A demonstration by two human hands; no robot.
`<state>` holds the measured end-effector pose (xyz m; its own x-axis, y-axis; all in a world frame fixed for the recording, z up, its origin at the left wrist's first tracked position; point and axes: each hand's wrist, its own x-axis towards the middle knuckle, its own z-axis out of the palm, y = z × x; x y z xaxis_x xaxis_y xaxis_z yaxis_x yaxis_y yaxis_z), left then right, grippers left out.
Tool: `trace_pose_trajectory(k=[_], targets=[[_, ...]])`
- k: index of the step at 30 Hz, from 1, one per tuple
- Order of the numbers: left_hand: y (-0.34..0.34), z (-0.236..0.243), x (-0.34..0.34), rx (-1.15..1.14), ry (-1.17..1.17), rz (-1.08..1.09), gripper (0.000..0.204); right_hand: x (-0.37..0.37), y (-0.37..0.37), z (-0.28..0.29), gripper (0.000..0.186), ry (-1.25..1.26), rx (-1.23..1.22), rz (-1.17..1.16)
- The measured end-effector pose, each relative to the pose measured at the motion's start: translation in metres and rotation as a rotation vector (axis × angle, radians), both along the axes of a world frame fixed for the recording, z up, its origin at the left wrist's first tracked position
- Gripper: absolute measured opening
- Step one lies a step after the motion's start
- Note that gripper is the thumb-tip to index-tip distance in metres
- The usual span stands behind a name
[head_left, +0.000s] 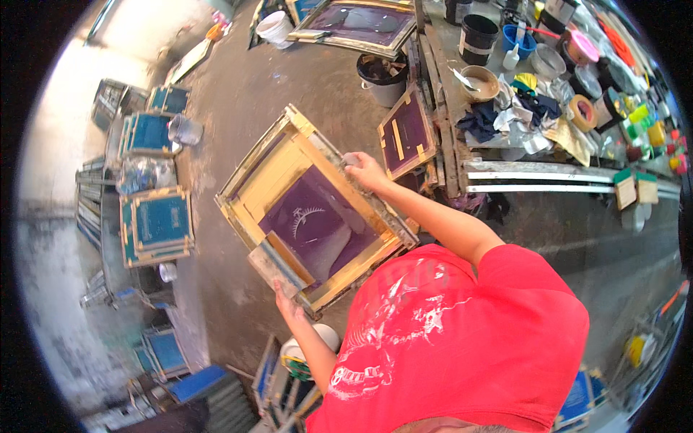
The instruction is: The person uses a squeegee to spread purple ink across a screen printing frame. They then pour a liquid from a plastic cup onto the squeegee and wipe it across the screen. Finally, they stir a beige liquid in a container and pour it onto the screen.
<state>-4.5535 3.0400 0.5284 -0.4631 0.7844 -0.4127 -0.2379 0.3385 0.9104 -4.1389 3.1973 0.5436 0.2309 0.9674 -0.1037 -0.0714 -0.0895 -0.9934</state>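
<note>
A wooden screen-printing frame (299, 148) is held tilted in front of my red shirt. Its purple mesh (307, 209) carries a pale leaf-like design and is bordered with yellow tape. My right hand (367, 173) is closed round the frame's right side, and a small pale piece shows at its fingertips. At the near left corner, my left hand (287, 302) is closed on the frame, its fingers partly hidden. Just above that hand, a squeegee (274, 265) with a worn wooden handle lies across the frame's left end, its near end touching or almost touching my fingers.
On the right, a cluttered workbench (498, 167) holds tubs, rags and a bowl (481, 83). A second purple screen (408, 135) leans against it beside a bin (382, 76). Blue-green screens (155, 224) stand along the left wall. A white bucket (321, 338) is near my left forearm.
</note>
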Motion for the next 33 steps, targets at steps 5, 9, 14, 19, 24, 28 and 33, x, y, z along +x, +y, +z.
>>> trace_pose_trajectory(k=[5, 9, 14, 19, 24, 28, 33], targets=[[0.136, 0.022, 0.013, 0.018, 0.008, -0.319, 0.074, 0.041, 0.025, 0.003, 0.052, 0.004, 0.007, -0.221], [0.238, 0.024, 0.036, -0.046, -0.032, -0.536, 0.065, 0.057, 0.02, -0.005, 0.054, 0.032, 0.013, -0.432], [0.363, 0.027, 0.098, -0.094, 0.012, -0.848, 0.053, 0.062, 0.004, -0.048, 0.047, -0.011, -0.147, -0.864], [0.445, 0.045, 0.141, -0.237, 0.105, -1.067, 0.054, 0.013, -0.019, -0.047, 0.046, 0.251, -0.206, -1.118], [0.504, 0.021, 0.165, -0.192, 0.081, -1.234, 0.043, -0.013, -0.003, -0.049, 0.04, 0.117, -0.19, -1.383], [0.518, 0.003, 0.172, -0.224, -0.023, -1.221, 0.042, -0.021, 0.006, -0.055, 0.035, 0.001, -0.261, -1.409], [0.523, -0.005, 0.167, -0.244, -0.013, -1.258, 0.041, -0.027, 0.003, -0.079, 0.035, -0.024, -0.194, -1.479]])
